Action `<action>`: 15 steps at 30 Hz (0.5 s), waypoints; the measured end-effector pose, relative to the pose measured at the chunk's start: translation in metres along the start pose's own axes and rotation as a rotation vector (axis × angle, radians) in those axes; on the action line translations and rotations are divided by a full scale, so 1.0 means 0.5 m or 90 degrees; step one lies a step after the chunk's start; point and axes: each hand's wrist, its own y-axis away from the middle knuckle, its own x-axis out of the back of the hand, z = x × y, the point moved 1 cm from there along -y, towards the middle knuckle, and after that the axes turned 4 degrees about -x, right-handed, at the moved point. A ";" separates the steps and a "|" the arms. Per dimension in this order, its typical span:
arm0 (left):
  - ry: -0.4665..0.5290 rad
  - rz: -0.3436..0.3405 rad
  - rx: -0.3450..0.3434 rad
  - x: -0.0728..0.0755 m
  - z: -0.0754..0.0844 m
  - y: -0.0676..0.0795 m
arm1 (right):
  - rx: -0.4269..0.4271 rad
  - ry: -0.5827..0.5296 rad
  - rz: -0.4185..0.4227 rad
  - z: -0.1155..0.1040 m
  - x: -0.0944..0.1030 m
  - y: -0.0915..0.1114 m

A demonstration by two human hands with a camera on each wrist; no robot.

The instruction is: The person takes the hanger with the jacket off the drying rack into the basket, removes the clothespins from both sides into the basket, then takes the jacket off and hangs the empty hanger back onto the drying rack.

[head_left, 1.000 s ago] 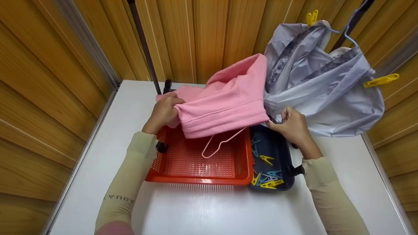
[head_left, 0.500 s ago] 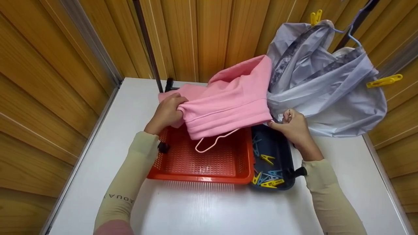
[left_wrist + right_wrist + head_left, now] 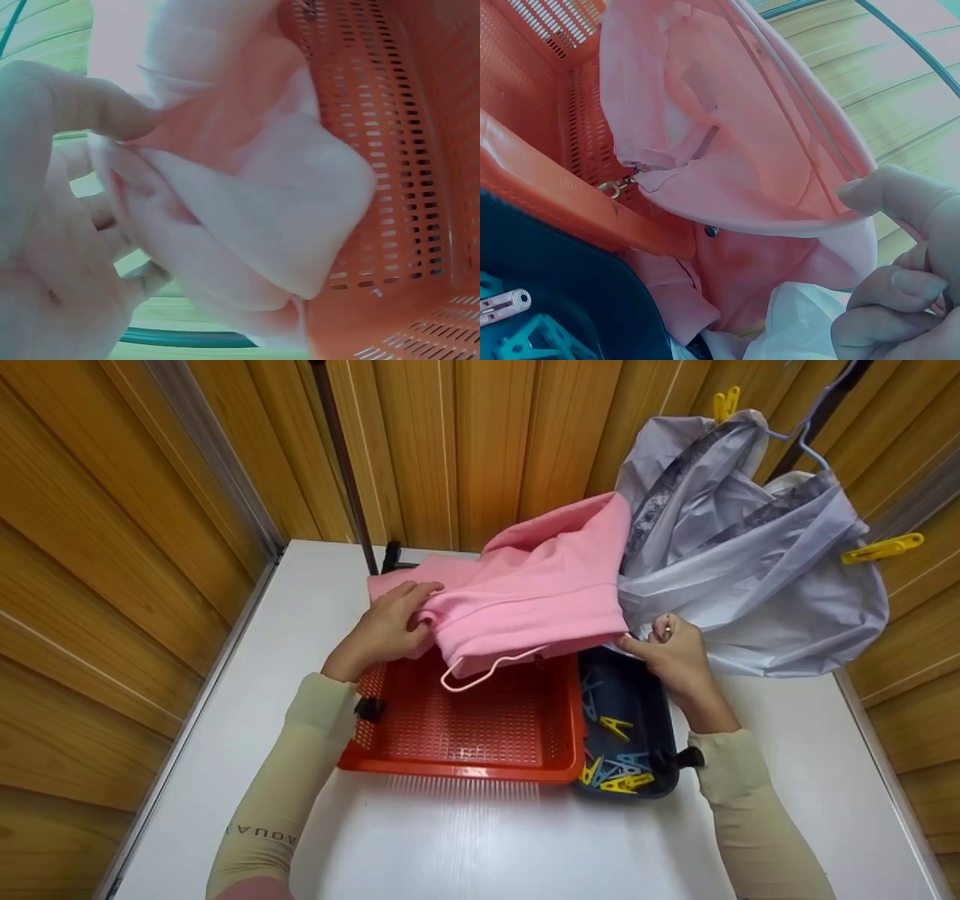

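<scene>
A pink garment (image 3: 525, 600) with a wide waistband spreads over the back of the red basket. My left hand (image 3: 386, 622) holds its left end; in the left wrist view the thumb lies over a fold of the cloth, with fingers behind it. At the waistband's right corner, my right hand (image 3: 671, 656) pinches the edge between thumb and finger. A pale pink hanger (image 3: 480, 679) pokes out of the waist opening, its other end hidden inside. In the right wrist view, a zip pull (image 3: 616, 186) and a metal button (image 3: 712, 231) show at the opening.
Below the garment is a red perforated basket (image 3: 457, 772). Beside it, a dark blue tray (image 3: 667, 780) holds several clothespins (image 3: 615, 727). A grey garment (image 3: 750, 585) with yellow clothespins hangs at the right. A dark pole (image 3: 341, 457) rises behind, near the wooden wall.
The hanger's visible end has moved left and up toward the waistband's left corner. My left hand has shifted and its fingers have spread somewhat; my right hand keeps its pinch.
</scene>
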 end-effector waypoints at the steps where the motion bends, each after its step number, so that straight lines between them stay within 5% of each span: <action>1: 0.005 0.009 -0.011 0.002 0.004 0.002 | 0.000 -0.006 0.002 0.003 -0.001 -0.001; 9: 0.077 0.134 -0.086 0.022 0.068 0.021 | -0.014 -0.022 0.008 0.000 -0.009 -0.004; 15: 0.054 0.064 -0.087 0.018 0.120 0.036 | -0.024 -0.024 0.016 -0.001 -0.013 -0.008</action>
